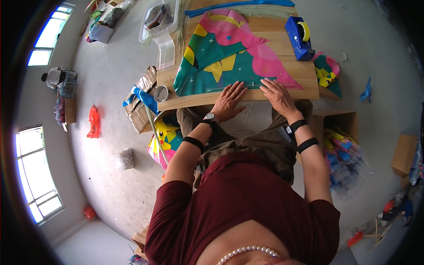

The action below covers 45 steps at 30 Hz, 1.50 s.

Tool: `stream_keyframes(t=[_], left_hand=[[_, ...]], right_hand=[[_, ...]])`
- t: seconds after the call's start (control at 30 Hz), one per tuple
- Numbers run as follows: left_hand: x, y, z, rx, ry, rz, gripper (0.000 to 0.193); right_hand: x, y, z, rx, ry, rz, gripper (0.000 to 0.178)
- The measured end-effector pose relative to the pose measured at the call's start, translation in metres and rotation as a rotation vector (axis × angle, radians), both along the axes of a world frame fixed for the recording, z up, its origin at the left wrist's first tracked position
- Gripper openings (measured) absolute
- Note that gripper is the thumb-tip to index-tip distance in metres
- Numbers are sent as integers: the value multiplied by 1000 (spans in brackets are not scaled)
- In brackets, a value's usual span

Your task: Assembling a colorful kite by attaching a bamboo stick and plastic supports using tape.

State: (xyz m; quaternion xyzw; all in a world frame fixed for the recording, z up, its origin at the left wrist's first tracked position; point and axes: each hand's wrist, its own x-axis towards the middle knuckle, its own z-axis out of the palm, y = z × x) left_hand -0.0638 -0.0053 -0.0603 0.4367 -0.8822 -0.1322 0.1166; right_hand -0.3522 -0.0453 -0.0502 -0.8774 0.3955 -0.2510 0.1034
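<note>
A printed kite sail [234, 48] in green, pink and yellow lies flat on a wooden table [287, 39], its near edge close to the table's front edge. Along that near edge runs a thin pale line, perhaps a rod or a seam; I cannot tell which. My left hand [227, 104] lies palm down with its fingertips on this edge, the fingers outstretched and thumb apart. Just to the right, my right hand [279, 97] presses flat on the same edge near the pink corner, fingers extended. No object shows in either hand.
A blue tape dispenser [299, 39] with yellow tape stands at the table's right. Thin rods [260, 11] and a blue strip [238, 7] lie at the back. A small round cup [161, 93] sits at the left front corner. An open carton [349, 119] with packed kites stands right.
</note>
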Motion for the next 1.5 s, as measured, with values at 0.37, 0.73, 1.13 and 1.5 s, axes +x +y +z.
stream_keyframes(t=[0.37,0.73,1.13,1.5], left_hand=[[-2,1,1,-9,35,9,80],[-6,-7,12,23,6,-1,78],[5,-22,21,10,-80,-77,67],[98,1,31,49,-104,-5,69]], right_hand=[[11,-12,-15,150,50,201,46],[8,-16,-23,96,15,208,47],[-5,-20,-26,96,-17,230,43],[-143,-9,-7,203,22,-9,42]])
